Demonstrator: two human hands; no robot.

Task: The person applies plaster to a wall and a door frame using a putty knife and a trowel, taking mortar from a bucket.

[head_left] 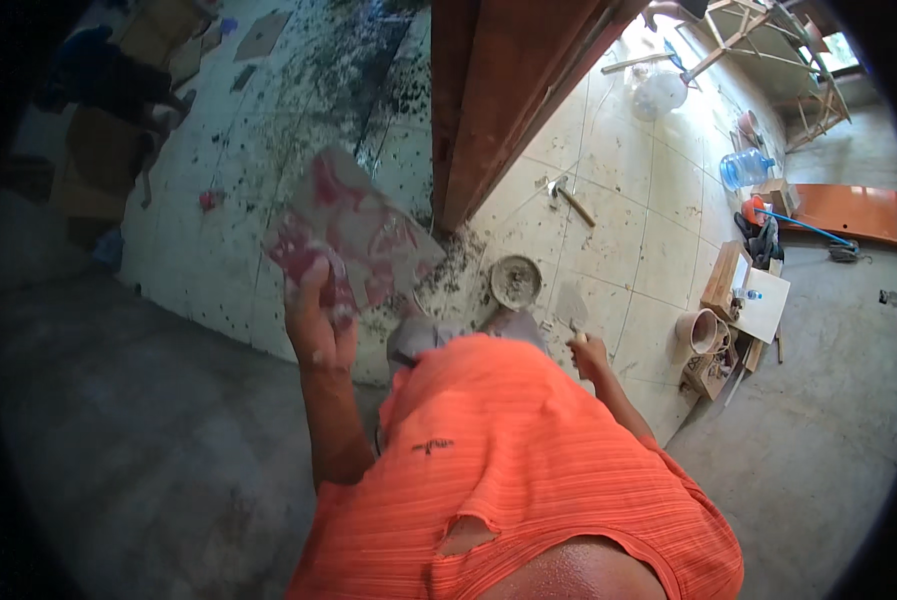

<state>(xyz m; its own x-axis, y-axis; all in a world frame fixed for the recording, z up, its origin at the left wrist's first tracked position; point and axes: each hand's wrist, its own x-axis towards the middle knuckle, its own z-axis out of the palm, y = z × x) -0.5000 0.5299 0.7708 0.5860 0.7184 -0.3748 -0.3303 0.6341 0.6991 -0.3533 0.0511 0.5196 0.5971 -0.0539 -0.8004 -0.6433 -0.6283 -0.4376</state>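
My left hand (320, 325) is raised on the left, its fingers closed on the lower edge of a flat red-and-grey smeared sheet (368, 235). The sheet is tilted and a little blurred, and I cannot tell its material. Low on the right, my right hand (589, 356) grips the handle of a trowel (570, 306), whose grey blade points away from me over the tiles. Between the hands, a round bowl (516, 281) of grey wet mix stands on the floor, close to the foot of a brown wooden door frame (450, 212).
A hammer (575, 204) lies on the pale tiled floor (608, 240). Dark splatter covers the tiles at the left. To the right are a bucket (701, 331), wood pieces, a blue water jug (745, 169) and an orange panel (848, 211). Another person (93, 75) is at the far left.
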